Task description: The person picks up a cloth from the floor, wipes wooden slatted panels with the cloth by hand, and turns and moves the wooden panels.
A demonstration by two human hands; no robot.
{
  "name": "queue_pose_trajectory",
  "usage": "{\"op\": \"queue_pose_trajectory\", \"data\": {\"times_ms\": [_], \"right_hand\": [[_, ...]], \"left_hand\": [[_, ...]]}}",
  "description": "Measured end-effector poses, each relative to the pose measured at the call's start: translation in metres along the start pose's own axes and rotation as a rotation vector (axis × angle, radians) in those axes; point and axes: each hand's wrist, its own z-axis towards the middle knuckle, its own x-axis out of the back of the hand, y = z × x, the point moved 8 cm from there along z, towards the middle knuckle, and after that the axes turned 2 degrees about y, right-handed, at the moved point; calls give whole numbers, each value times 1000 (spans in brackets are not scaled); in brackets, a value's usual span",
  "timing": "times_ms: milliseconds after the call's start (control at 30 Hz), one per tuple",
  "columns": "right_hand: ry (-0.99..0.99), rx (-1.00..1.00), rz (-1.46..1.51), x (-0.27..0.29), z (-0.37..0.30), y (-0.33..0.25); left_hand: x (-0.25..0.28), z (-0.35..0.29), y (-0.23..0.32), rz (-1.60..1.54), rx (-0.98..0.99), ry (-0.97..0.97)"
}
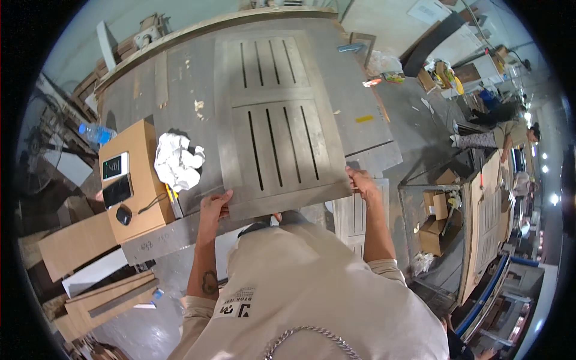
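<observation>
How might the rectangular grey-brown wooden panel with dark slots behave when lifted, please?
The panel is probably stiff, given its broad border. Its far end might drag, since the left hand and right hand are both at its near corners.

Both hands forward, well apart

Crumpled white cloth, brown box bearing a white phone and black phone, plastic bottle
</observation>
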Motion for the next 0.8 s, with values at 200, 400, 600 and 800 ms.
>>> {"op": "queue_pose_trajectory", "data": {"times_ms": [200, 400, 600, 800], "right_hand": [[348, 384, -608, 16, 18, -25], [309, 488, -191, -30, 51, -52], [175, 301, -81, -24, 52, -57], [313, 339, 40, -74, -14, -72]], "left_hand": [[16, 24, 43, 115, -359, 305], [28, 99, 12, 71, -114, 332], [10, 126, 46, -6, -142, 310], [78, 175, 33, -136, -240, 213]]}}
